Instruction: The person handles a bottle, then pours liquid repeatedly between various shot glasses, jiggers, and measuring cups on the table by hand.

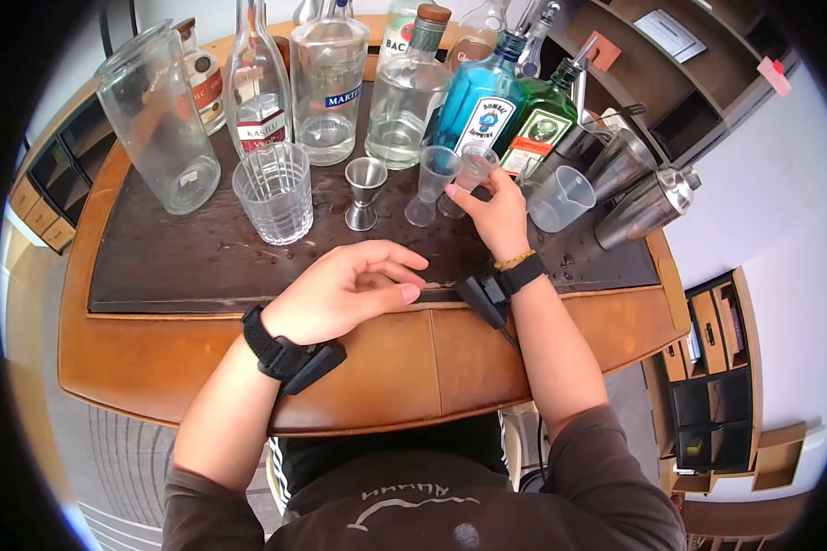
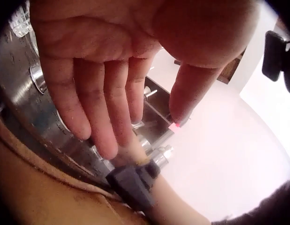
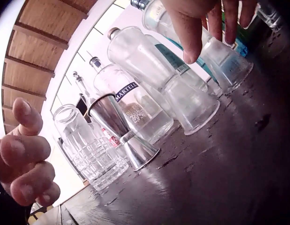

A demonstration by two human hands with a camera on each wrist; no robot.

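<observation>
My right hand (image 1: 494,213) pinches a clear plastic double-ended jigger (image 1: 478,167) near its upper cup, thumb on one side and fingers on the other. In the right wrist view its lower cup (image 3: 228,70) stands on the dark table top. A matching plastic jigger (image 1: 429,188) stands just left of it, and a steel jigger (image 1: 363,197) further left. Over the table's front part my left hand (image 1: 345,289) hovers, holding nothing, its fingers loosely bent. The left wrist view shows its palm (image 2: 135,42) with the fingers slightly apart.
A cut-glass tumbler (image 1: 274,197) and a tall glass jar (image 1: 161,129) stand on the left. Several liquor bottles line the back, including a blue bottle (image 1: 478,110) and a green bottle (image 1: 540,129). On the right are a plastic measuring cup (image 1: 562,199) and a steel shaker (image 1: 643,209).
</observation>
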